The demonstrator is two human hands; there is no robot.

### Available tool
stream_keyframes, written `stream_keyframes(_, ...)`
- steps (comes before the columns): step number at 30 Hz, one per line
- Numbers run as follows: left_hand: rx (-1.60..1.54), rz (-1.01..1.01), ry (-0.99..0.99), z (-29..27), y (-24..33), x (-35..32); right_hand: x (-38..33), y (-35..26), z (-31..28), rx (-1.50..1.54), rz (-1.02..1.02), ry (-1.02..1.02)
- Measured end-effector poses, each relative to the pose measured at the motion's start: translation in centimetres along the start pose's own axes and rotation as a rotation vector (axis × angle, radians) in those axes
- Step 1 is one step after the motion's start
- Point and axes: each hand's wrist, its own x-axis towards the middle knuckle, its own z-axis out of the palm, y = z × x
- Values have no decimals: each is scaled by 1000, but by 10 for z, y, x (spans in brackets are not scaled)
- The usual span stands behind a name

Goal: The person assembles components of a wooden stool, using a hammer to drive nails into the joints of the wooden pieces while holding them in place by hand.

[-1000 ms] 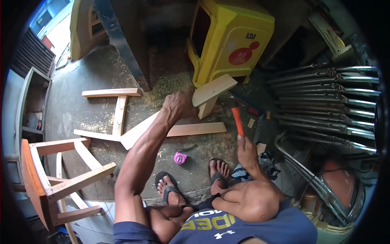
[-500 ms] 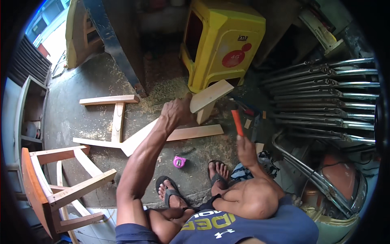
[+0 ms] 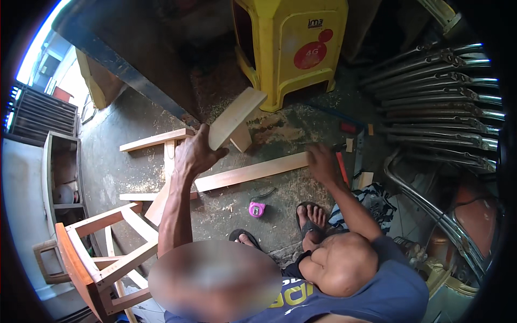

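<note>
My left hand (image 3: 195, 153) is closed at the near end of a pale wooden board (image 3: 237, 116), its thumb sticking out to the right. A short wooden piece (image 3: 242, 139) stands out beneath that board. At the far right end of a long wooden plank (image 3: 253, 171) on the floor is my right hand (image 3: 323, 164), its fingers curled over the plank's tip. Just right of this hand lies a hammer with an orange handle (image 3: 342, 167), its head partly in shadow. A joined wooden frame (image 3: 156, 140) lies left of my left hand, partly hidden by my forearm.
A pink tape measure (image 3: 257, 209) lies near my feet. Beyond the boards stands a yellow plastic stool (image 3: 301, 59). Stacked metal tubes (image 3: 436, 102) fill the right side. A wooden chair frame (image 3: 107, 253) stands at the left, and sawdust covers parts of the floor.
The hammer has left my right hand and lies on the floor. That hand now touches the long plank's end. My left hand stays at the board, while the whole view has shifted.
</note>
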Motion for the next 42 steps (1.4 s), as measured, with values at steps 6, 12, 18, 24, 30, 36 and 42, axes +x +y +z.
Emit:
stream_keyframes(6, -18, -14, -22, 8, -7, 10, 88, -6, 117, -137, -52, -214)
stream_keyframes(12, -16, -32, -72, 2, -30, 9, 75, -40, 112, -177, 155, -618)
stream_keyframes(18, 53, 23, -150, -18, 1, 9, 91, -99, -6, 520, 114, 181)
stream_keyframes(24, 133, 118, -143, -8, 1, 18, 165, -165, -34, 887, -164, -113)
stream_keyframes(30, -554, 110, 96, -5, -4, 11, 168, -165, 12, 955, -48, -300)
stream_keyframes(36, -819, 114, 385, 27, 2, 10, 156, -176, -4, 809, -164, -340)
stream_keyframes(42, -1138, 132, 457, 51, 0, -2, 149, -164, -3, 919, -136, -261)
